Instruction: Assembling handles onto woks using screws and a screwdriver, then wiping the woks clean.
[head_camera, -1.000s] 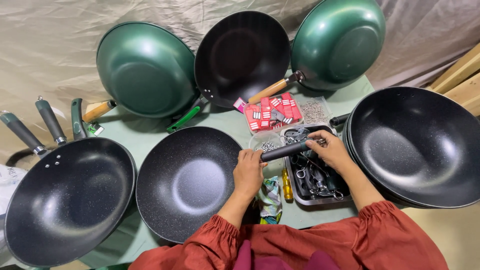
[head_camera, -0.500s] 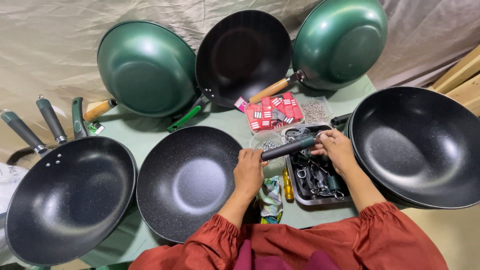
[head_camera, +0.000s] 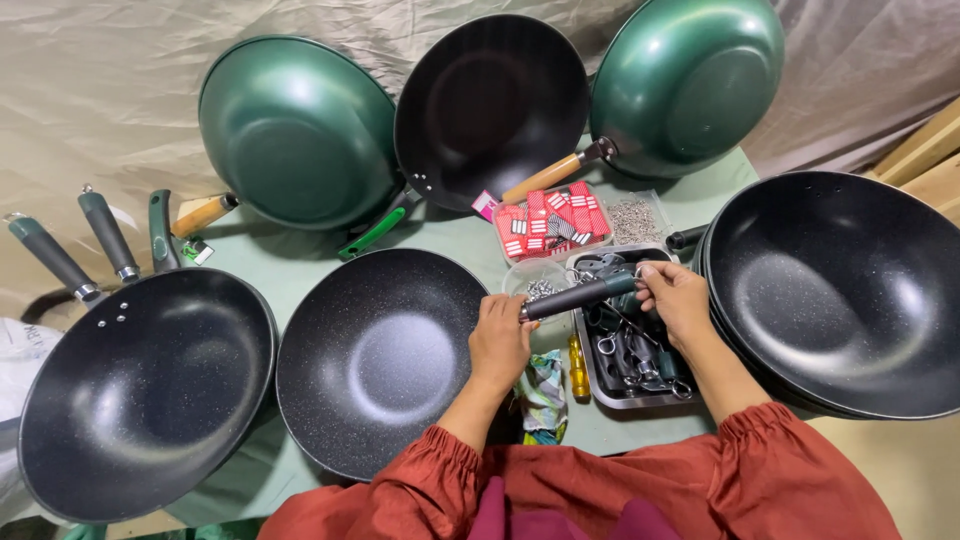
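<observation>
The right hand (head_camera: 678, 300) has its fingers (head_camera: 650, 276) curled shut around the far end of a dark pan handle (head_camera: 580, 296), and the left hand (head_camera: 500, 340) closes on the near, metal-tipped end. The handle spans the gap between the 2 hands, its long axis running from low on the left-hand side up toward the right-hand side, nearly level. Just beyond the left fingers, on their outer side, sits the rim of the black speckled wok (head_camera: 385, 360), with no handle seen on it; the metal tip points that way, and the left hand is the nearer one. Under the right fingers lies the metal tray (head_camera: 592, 372) of hardware, a yellow screwdriver (head_camera: 577, 365) just beside it.
</observation>
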